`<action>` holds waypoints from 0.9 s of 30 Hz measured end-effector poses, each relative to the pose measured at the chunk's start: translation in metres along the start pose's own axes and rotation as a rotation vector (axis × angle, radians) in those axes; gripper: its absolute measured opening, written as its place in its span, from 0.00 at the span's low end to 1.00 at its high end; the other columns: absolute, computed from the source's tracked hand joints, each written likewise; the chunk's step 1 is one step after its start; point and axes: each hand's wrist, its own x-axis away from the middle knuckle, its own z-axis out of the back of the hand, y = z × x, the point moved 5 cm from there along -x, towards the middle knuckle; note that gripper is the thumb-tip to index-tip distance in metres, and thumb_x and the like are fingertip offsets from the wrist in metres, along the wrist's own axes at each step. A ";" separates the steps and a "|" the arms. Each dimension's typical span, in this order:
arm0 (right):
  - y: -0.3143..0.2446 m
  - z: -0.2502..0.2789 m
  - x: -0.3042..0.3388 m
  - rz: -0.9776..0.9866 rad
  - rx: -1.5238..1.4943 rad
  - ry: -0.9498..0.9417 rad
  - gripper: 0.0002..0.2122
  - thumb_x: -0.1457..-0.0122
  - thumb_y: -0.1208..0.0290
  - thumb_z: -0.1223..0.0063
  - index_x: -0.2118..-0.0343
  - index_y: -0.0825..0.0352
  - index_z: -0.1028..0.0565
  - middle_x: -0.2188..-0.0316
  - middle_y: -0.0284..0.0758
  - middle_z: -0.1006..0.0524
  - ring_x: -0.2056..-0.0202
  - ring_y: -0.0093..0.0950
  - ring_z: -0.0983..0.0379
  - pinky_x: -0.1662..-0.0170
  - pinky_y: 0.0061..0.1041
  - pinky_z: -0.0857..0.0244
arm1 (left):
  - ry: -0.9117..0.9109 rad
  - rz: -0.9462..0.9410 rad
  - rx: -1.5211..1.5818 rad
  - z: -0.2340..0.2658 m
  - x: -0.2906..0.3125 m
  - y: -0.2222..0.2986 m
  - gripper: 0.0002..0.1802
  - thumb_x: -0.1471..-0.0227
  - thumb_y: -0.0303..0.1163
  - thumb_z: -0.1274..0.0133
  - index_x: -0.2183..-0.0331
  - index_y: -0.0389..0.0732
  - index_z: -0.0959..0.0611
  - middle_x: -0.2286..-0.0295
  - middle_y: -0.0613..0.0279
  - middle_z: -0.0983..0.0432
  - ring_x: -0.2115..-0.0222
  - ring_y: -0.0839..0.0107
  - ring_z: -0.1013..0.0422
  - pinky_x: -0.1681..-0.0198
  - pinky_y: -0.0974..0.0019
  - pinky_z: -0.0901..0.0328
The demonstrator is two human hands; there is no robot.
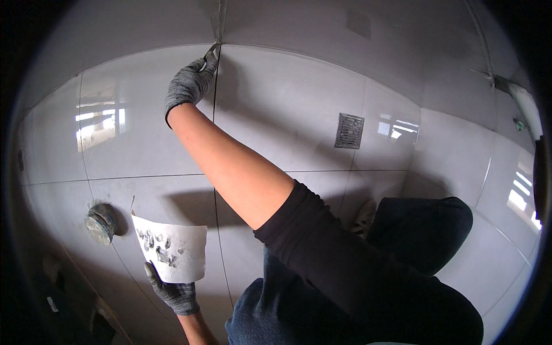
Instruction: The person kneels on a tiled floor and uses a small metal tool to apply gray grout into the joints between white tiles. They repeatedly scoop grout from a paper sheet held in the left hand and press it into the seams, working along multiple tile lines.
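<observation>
My right hand [188, 87], in a grey knitted glove, reaches far out to where the floor meets the wall. Its fingers close round a small thin tool [211, 50], mostly hidden, whose tip touches the corner beside a dark tile joint. Lower down on the left, my left hand [175, 293], gloved alike, grips the bottom edge of a curved white sheet [192, 244]. Several dabs of dark grey paste [163, 253] lie on that sheet, tilted toward me.
A pipe stub with a wrapped top [100, 223] rises from the tiled floor at left. A square metal drain grate [349, 131] sits right of my arm. My bent knee [425, 230] and a shoe [363, 218] are at right. Tiled walls stand ahead and to the right.
</observation>
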 end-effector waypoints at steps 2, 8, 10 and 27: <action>0.010 -0.008 0.000 0.037 0.039 -0.060 0.16 0.38 0.70 0.65 0.48 0.66 0.35 0.49 0.38 0.32 0.47 0.29 0.37 0.45 0.21 0.48 | 0.007 -0.002 0.010 0.000 -0.002 0.000 0.31 0.46 0.49 0.55 0.45 0.43 0.37 0.46 0.58 0.40 0.47 0.60 0.41 0.45 0.49 0.46; 0.029 -0.031 0.040 -0.128 -0.207 -0.546 0.12 0.41 0.68 0.58 0.56 0.63 0.30 0.67 0.30 0.27 0.70 0.22 0.32 0.68 0.16 0.38 | -0.121 0.021 0.073 -0.010 0.000 0.003 0.32 0.47 0.50 0.56 0.45 0.44 0.38 0.46 0.58 0.40 0.47 0.59 0.42 0.45 0.48 0.46; 0.026 -0.024 0.065 -0.444 -0.249 -0.799 0.10 0.42 0.61 0.53 0.61 0.60 0.29 0.81 0.23 0.33 0.84 0.17 0.41 0.82 0.15 0.46 | -0.080 -0.010 0.037 -0.016 0.000 0.005 0.33 0.47 0.50 0.55 0.44 0.44 0.39 0.46 0.57 0.41 0.47 0.59 0.42 0.45 0.47 0.46; -0.161 0.113 0.042 0.272 0.987 -1.720 0.18 0.46 0.54 0.51 0.62 0.64 0.29 0.72 0.31 0.28 0.67 0.24 0.31 0.58 0.24 0.37 | -0.582 0.206 0.245 -0.163 -0.076 -0.048 0.33 0.46 0.45 0.56 0.45 0.37 0.42 0.49 0.47 0.38 0.50 0.52 0.38 0.46 0.48 0.42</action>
